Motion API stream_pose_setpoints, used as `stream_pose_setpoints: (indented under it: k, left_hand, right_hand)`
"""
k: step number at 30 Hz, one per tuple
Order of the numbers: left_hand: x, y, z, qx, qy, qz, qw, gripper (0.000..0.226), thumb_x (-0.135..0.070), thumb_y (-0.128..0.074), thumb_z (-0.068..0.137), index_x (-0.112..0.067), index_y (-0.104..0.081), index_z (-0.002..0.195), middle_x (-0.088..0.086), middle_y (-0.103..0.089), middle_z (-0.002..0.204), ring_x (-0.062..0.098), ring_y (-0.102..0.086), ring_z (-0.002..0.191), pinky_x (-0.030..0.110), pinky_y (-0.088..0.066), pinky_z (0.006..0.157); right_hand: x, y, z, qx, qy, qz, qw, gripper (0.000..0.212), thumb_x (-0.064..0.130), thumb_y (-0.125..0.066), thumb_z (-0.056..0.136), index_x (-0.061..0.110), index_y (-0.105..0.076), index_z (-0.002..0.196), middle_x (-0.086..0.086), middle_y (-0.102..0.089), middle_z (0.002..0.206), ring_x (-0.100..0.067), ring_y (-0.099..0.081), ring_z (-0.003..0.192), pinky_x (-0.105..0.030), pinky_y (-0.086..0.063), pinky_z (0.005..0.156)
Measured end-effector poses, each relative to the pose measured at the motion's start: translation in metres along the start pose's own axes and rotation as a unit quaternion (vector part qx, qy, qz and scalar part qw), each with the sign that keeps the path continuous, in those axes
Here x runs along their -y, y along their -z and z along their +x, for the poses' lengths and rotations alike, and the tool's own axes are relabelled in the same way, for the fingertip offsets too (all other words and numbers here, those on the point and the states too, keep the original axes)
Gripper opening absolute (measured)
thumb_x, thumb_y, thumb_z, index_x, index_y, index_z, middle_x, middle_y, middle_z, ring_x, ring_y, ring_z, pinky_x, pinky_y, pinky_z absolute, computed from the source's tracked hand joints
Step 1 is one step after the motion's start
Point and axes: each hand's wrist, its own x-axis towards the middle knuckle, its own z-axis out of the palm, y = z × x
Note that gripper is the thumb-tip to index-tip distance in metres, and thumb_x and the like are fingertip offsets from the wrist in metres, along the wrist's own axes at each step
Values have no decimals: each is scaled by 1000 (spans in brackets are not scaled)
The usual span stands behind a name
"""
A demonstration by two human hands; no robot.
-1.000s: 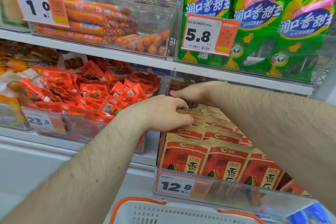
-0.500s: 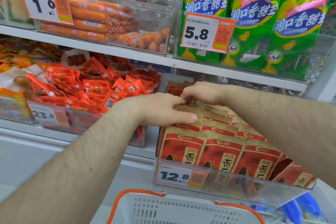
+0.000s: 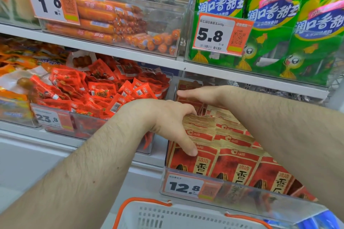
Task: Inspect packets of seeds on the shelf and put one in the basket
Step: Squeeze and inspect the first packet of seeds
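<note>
1. My left hand [image 3: 167, 121] is pinching the tops of the seed packets [image 3: 232, 161], thumb on the front packet.
2. My right hand [image 3: 201, 95] is lying flat, fingers straight, over the rear packets.
3. The packets are standing in the shelf bin [image 3: 260, 202], above the white basket [image 3: 186, 217].

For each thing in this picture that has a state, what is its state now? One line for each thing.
Left hand: thumb on the front seed packet, fingers among the packet tops; grip unclear.
Right hand: fingers straight, reaching over the back packets.
Seed packets: upright in rows in the clear bin, none lifted out.
Clear bin: full, price tag 12.8 on front.
Basket: below the shelf; no packet seen inside.
</note>
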Motion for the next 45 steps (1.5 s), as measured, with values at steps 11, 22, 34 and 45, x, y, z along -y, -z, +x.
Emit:
stream_pose_setpoints:
  k: [11,22,34,45]
  left_hand:
    - [-8,-7,-4,-46,-4,18,999,92,-50,-80,74,-29,-33,150,-8,-49,138,13,-50,121,33,-45,102]
    - [-3,-20,-15,-118,-41,-70,990,93,-88,-40,57,-36,-53,133,-12,-53,136,9,-51,123,39,-39,109]
    - [7,-35,-8,-319,-71,-266,907,17,-35,-60,96,-23,-69,91,-7,-68,95,9,-59,90,31,-43,81]
    - [-7,-8,-37,-257,-76,-462,846,33,-48,-64,78,-17,-71,76,5,-70,71,19,-62,63,33,-43,61]
  right_hand:
    - [1,-3,-25,-144,54,-241,958,30,31,-46,104,10,-67,111,4,-56,77,-15,-54,76,-29,-40,72]
    - [-38,-20,-114,-393,136,61,907,27,30,-47,102,20,-65,84,-3,-72,84,-24,-66,81,-38,-53,77]
    - [-60,-37,-146,-333,101,512,785,21,21,-42,106,19,-62,100,-6,-74,91,-16,-71,71,-29,-59,70]
    - [-68,-37,-172,-138,155,584,785,21,12,-42,103,5,-55,89,-11,-67,62,-16,-55,39,-24,-47,39]
